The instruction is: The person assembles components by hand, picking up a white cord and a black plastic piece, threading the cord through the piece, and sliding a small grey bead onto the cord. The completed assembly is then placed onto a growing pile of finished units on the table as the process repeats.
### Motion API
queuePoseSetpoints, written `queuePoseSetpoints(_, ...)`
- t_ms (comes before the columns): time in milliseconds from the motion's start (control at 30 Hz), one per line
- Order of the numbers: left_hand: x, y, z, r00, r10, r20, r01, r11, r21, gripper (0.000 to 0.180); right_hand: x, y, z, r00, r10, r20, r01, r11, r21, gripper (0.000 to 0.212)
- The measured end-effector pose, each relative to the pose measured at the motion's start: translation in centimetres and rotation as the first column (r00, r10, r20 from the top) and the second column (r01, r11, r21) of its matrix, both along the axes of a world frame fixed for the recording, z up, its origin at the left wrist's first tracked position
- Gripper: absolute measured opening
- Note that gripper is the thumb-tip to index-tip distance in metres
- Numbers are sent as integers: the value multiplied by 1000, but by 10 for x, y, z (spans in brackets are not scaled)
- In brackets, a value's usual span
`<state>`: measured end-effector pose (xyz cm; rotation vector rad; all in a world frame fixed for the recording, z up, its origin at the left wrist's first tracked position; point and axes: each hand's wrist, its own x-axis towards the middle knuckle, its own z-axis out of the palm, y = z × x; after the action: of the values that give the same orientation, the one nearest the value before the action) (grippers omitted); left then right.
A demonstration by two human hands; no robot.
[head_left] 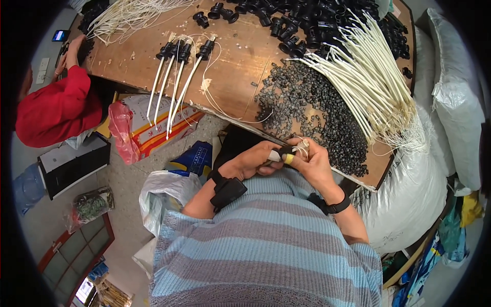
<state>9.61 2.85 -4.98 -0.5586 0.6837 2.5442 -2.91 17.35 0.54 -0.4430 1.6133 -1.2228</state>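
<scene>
Close to my body, at the table's near edge, my left hand (259, 157) and my right hand (313, 162) meet around a small black plastic fitting (286, 150). Both hands are closed on it, and the fingers cover most of its shape. A loop of thin white wire (303, 146) shows at my right fingertips. White tape wraps a left finger, and yellow tape wraps a right one. Just beyond my hands lies a spread of small dark plastic pieces (291, 84). A thick bundle of white sleeved wires (368, 77) rests on the right side of the table.
Several black fittings with white sleeved wires (184, 51) hang over the near edge of the brown table (230, 77). Black sockets (317, 23) are heaped at the back. A person in red (59, 110) works at left. Large white sacks (409, 199) stand at right.
</scene>
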Motion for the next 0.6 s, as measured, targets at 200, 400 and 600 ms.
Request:
queuePoseSetpoints(200, -8, -5, -3, 991, 10, 137, -44, 969, 241, 16, 5, -10, -12, 979, -72, -191, 88, 993, 75, 7)
queuePoseSetpoints(400, -1, 1, -6, 995, 64, 78, -71, 993, 95, 15, 13, -6, -23, 968, -155, -197, 158, 987, -4, 16)
queuePoseSetpoints(600, -4, -3, -3, 998, 57, 34, -59, 997, 58, 17, 10, -8, -10, 956, -19, -292, 56, 991, 120, 10)
